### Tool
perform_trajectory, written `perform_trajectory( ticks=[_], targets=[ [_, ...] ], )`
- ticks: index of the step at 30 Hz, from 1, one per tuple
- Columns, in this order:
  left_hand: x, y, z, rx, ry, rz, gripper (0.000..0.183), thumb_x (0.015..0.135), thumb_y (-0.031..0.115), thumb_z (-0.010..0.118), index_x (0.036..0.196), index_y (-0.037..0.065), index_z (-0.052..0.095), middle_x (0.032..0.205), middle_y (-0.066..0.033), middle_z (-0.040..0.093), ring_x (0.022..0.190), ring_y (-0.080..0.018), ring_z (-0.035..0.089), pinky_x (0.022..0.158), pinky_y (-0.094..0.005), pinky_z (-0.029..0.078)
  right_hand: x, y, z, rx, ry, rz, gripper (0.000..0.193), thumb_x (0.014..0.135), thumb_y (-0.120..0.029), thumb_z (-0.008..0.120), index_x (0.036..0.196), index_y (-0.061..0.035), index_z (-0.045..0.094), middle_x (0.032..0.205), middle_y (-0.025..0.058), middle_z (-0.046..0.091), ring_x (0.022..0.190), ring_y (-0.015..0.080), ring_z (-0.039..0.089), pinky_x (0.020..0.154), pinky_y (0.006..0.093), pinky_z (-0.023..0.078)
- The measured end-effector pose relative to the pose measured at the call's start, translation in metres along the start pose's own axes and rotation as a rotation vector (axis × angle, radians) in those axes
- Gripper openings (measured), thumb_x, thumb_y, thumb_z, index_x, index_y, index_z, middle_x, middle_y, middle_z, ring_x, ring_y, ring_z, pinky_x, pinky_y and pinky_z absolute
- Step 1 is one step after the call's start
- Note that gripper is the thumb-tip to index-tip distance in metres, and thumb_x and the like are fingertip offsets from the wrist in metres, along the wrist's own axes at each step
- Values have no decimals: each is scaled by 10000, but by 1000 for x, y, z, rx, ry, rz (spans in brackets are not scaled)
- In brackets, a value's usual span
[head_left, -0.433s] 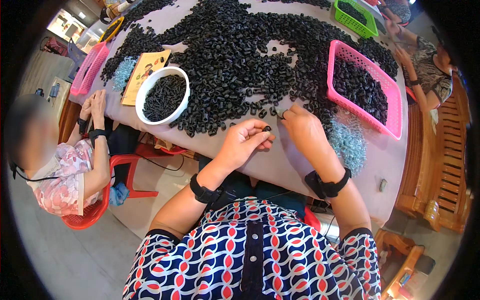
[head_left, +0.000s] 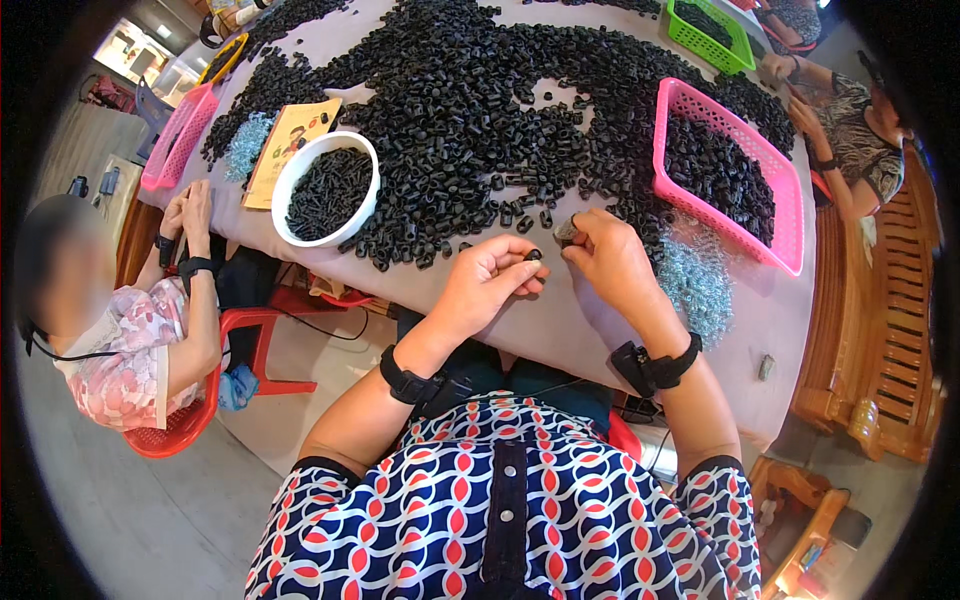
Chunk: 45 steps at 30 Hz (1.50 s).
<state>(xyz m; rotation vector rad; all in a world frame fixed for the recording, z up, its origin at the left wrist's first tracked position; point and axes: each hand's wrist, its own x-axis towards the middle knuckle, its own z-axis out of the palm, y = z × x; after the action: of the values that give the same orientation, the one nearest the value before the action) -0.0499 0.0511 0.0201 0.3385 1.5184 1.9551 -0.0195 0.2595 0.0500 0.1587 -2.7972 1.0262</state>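
The head view took in what I saw: a pale cloth-covered table (head_left: 775,315) under heaped black parts (head_left: 450,150), a wooden bench (head_left: 895,290) to its right. Near the heap, the left hand (head_left: 488,285) pinched a small, dark, glossy piece (head_left: 533,256); the right hand (head_left: 612,258) pinched something greyish (head_left: 565,232).

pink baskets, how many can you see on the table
2: one pink basket to the right of the right hand, the other pink basket at the far left edge of the table. Others may be out of view.
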Motion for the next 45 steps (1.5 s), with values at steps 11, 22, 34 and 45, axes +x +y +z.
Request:
perform_trajectory(
  ticks=[11,22,34,45],
  targets=[
    [0,1,0,23,-10,-7,176,979,85,567,1127,-9,583,991,-106,701,825,-119,676,751,-237,552,-3,-5,0,-114,15,-83,175,772,-28,684,889,5,558,805,157,569,755,346,612,656,403,492],
    [2,6,6,46,-37,-55,176,970,93,591,1118,-2,600,987,-74,696,829,-98,661,767,-229,542,-7,-17,-6,459,-131,238,174,865,-33,647,816,37,495,760,100,664,712,106,651,600,257,508],
    [5,7,7,76,-33,-65,160,968,83,591,1103,-1,612,992,-69,695,830,-94,657,767,-223,538,-7,-13,-2,617,-88,259,172,840,-65,655,826,39,519,702,122,660,646,118,629,565,293,496],
    [4,6,8,88,-51,-36,160,960,73,591,1088,-23,605,976,-80,691,819,-109,660,753,-235,542,-12,-12,1,432,-31,148,182,779,-51,706,872,42,581,742,117,621,686,173,645,586,302,486]
  ],
)
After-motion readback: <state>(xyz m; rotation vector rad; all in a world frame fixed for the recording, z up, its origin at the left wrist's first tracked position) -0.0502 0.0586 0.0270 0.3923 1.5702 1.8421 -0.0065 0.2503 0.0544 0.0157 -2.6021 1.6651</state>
